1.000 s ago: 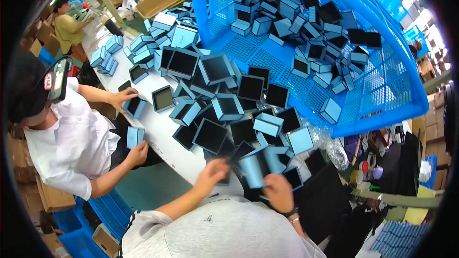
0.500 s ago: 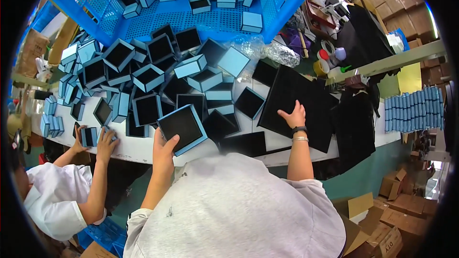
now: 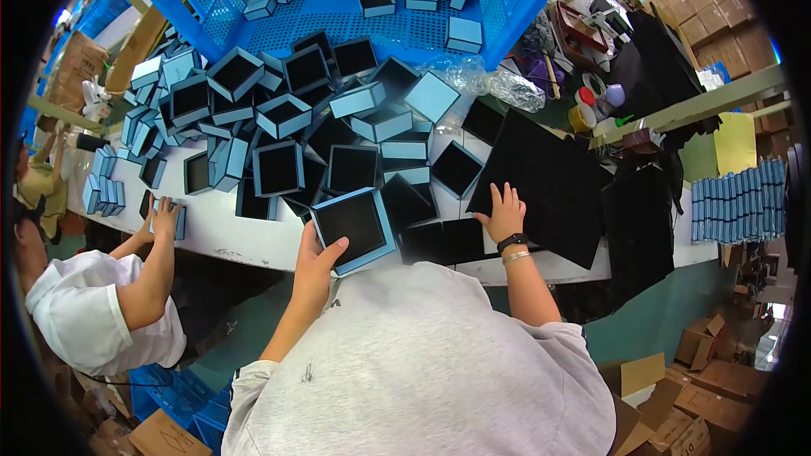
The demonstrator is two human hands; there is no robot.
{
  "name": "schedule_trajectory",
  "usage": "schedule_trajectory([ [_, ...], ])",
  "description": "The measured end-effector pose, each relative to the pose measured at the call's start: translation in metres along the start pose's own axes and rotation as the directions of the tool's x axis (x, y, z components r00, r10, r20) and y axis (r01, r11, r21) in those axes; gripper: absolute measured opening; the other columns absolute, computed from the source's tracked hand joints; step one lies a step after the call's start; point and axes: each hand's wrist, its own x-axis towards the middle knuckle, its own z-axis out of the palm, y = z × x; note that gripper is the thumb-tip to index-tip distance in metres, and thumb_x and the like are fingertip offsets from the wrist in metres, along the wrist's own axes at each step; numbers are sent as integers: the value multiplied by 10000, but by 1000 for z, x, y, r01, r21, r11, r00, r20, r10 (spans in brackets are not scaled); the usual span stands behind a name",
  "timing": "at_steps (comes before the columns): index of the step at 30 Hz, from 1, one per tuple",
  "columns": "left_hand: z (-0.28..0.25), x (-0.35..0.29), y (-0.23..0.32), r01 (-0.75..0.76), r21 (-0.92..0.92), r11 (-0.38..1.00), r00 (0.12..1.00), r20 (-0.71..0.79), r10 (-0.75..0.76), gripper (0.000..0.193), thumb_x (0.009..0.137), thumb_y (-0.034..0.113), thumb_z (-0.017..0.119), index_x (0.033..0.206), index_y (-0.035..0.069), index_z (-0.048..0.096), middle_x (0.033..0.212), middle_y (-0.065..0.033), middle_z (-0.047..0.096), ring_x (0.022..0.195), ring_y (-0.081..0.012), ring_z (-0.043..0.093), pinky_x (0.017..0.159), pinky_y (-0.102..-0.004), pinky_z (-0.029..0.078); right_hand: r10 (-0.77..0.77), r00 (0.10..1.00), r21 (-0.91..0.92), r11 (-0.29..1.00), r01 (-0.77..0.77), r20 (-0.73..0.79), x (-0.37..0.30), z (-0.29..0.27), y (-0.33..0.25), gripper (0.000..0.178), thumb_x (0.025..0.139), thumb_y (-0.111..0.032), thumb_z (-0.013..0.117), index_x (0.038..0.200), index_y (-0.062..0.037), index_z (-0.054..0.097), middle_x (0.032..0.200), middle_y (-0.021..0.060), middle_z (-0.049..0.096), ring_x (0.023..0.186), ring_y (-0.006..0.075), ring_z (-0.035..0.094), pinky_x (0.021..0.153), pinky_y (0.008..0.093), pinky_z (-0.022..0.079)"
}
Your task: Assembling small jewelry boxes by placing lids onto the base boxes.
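Observation:
My left hand (image 3: 316, 268) grips a square light-blue box (image 3: 353, 230) by its near left corner, thumb on the rim. The box is tilted, and its black inside faces up. My right hand (image 3: 505, 218), wearing a dark band and a bracelet, rests with fingers spread on the left edge of a large black sheet (image 3: 553, 190). Whether this is one sheet or a stack, I cannot tell. Just left of that hand lies a smaller black piece (image 3: 448, 241). A blue box with a black inside (image 3: 457, 169) sits beyond it.
A heap of blue boxes (image 3: 283, 116) covers the table's middle and left. Behind stands a blue perforated crate (image 3: 338, 29) holding more boxes. Stacked blue pieces (image 3: 739, 203) stand at the far right. A co-worker's hands (image 3: 162, 218) handle a small blue box at the left.
The view has shifted a little, so the table sits further right. My right hand has moved to the black sheet's near left edge. The co-worker's hands have come together around the small box.

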Motion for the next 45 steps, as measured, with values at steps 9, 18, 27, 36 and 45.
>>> schedule_trajectory([
  [9, -10, 8, -31, 63, 398, 915, 988, 107, -114, 492, 879, 141, 574, 1306, 13, 364, 1193, -121, 514, 1091, -196, 501, 959, -292, 371, 133, 926, 507, 859, 70, -353, -4, -17, 69, 452, 699, -223, 747, 1079, -28, 600, 1152, 159, 574, 1089, 328, 525, 943, 394, 417],
  [18, 53, 39, -85, -174, 434, 884, 908, 418, -26, 546, 881, 209, 579, 1341, 31, 346, 1201, -132, 521, 1105, -209, 496, 966, -315, 368, 919, 352, 282, 295, -913, 179, -95, 15, 213, 886, 614, -540, 769, 1203, 53, 477, 1189, 259, 541, 1088, 403, 526, 935, 447, 427],
  [27, 191, 63, -141, -802, 590, 97, 595, 773, 219, 634, 739, 214, 705, 1299, 62, 449, 1258, -163, 496, 1177, -347, 459, 969, -414, 395, 410, 780, 733, -674, -91, 473, -124, -30, 193, 414, 857, -7, 574, 1257, -20, 466, 1189, 94, 560, 1073, 243, 556, 889, 392, 494],
  [36, 334, 95, -210, -920, 363, -146, 388, 893, -227, 873, 691, 246, 739, 1429, 199, 276, 1493, -123, 225, 1371, -389, 187, 1061, -614, 174, 264, 871, 714, -687, -132, 415, -127, -49, 200, 489, 884, -13, 521, 1347, -93, 388, 1293, 65, 492, 1152, 225, 510, 944, 393, 452],
  [45, 339, 92, -213, -892, 449, 54, 423, 871, -250, 826, 733, 337, 732, 1414, 138, 309, 1464, -135, 278, 1384, -328, 158, 1057, -603, 151, 106, 945, 703, -694, -153, 310, -109, -49, 218, 396, 914, -108, 527, 1284, -16, 421, 1230, 99, 528, 1071, 221, 548, 943, 371, 440],
])
